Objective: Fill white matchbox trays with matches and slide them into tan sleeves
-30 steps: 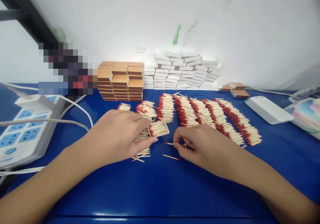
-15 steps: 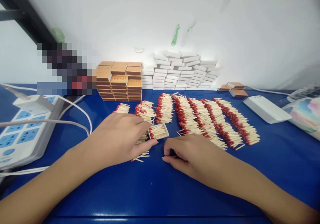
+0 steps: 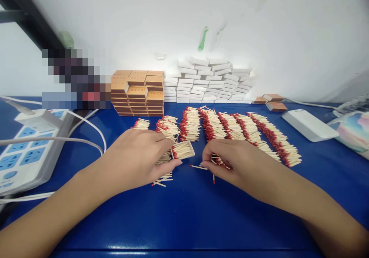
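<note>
My left hand (image 3: 138,160) pinches the left end of a small white matchbox tray (image 3: 182,150) that is filled with red-tipped matches and rests on the blue table (image 3: 178,215). My right hand (image 3: 233,162) is curled at the near end of the rows of matches (image 3: 230,129), its fingertips closed on a few matches. One loose match (image 3: 198,167) sticks out leftward from its fingertips, and another (image 3: 213,179) lies just below. A small scatter of matches (image 3: 163,179) lies under my left hand.
Stacked orange matchbox sleeves (image 3: 138,92) and white trays (image 3: 207,81) stand against the wall at the back. A white power strip (image 3: 29,150) with cables lies at the left. A flat white device (image 3: 309,125) and two small boxes (image 3: 272,101) lie at the right.
My right hand moved back up and right from the bare table to the match rows and now pinches matches. The left hand and tray stayed put.
</note>
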A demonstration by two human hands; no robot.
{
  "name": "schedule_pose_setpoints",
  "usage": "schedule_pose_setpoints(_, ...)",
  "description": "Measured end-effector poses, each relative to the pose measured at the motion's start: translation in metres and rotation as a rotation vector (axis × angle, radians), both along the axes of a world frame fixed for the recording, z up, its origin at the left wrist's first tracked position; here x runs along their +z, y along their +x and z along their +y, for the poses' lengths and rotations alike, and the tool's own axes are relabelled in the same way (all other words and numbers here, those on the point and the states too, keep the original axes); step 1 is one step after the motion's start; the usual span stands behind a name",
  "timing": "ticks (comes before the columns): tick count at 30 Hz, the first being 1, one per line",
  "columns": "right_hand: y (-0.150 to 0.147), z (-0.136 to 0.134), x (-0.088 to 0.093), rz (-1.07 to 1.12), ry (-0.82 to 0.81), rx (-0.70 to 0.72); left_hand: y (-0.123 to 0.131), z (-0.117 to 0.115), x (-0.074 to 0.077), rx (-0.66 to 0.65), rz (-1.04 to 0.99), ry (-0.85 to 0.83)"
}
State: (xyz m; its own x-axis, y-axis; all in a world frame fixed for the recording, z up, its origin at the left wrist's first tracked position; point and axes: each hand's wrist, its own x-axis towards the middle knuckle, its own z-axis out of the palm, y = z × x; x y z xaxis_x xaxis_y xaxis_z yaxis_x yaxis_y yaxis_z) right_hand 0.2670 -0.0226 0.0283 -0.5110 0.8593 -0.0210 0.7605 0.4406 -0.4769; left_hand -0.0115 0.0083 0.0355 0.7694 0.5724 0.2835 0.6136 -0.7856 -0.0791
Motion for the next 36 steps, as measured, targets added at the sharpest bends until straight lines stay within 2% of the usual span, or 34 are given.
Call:
schedule_pose_setpoints(6, 0.001, 0.001, 0.005, 0.030, 0.035, 0.025, 0.001, 0.000, 0.001, 0.014, 0.010, -0.003)
schedule_pose_setpoints(12, 0.004, 0.000, 0.006, -0.076, -0.074, 0.047, 0.001, 0.001, 0.000, 0.009, 0.010, 0.000)
schedule_pose_setpoints(18, 0.000, 0.001, 0.001, -0.092, -0.091, 0.098, 0.000, -0.001, -0.002, -0.004, -0.011, 0.013)
schedule_pose_setpoints(21, 0.001, -0.002, 0.007, -0.035, -0.097, 0.054, 0.001, -0.001, -0.001, -0.005, -0.011, 0.018)
schedule_pose_setpoints(26, 0.003, -0.003, 0.017, 0.193, -0.119, -0.104, 0.002, 0.000, 0.000, 0.016, 0.010, -0.003)
schedule_pose_setpoints(29, 0.002, 0.000, 0.015, 0.249, -0.171, -0.123, 0.001, 0.000, 0.001, 0.016, 0.011, -0.009)
schedule_pose_setpoints(36, -0.003, 0.006, 0.005, 0.227, -0.195, -0.173, 0.002, 0.000, 0.002, 0.016, 0.014, -0.002)
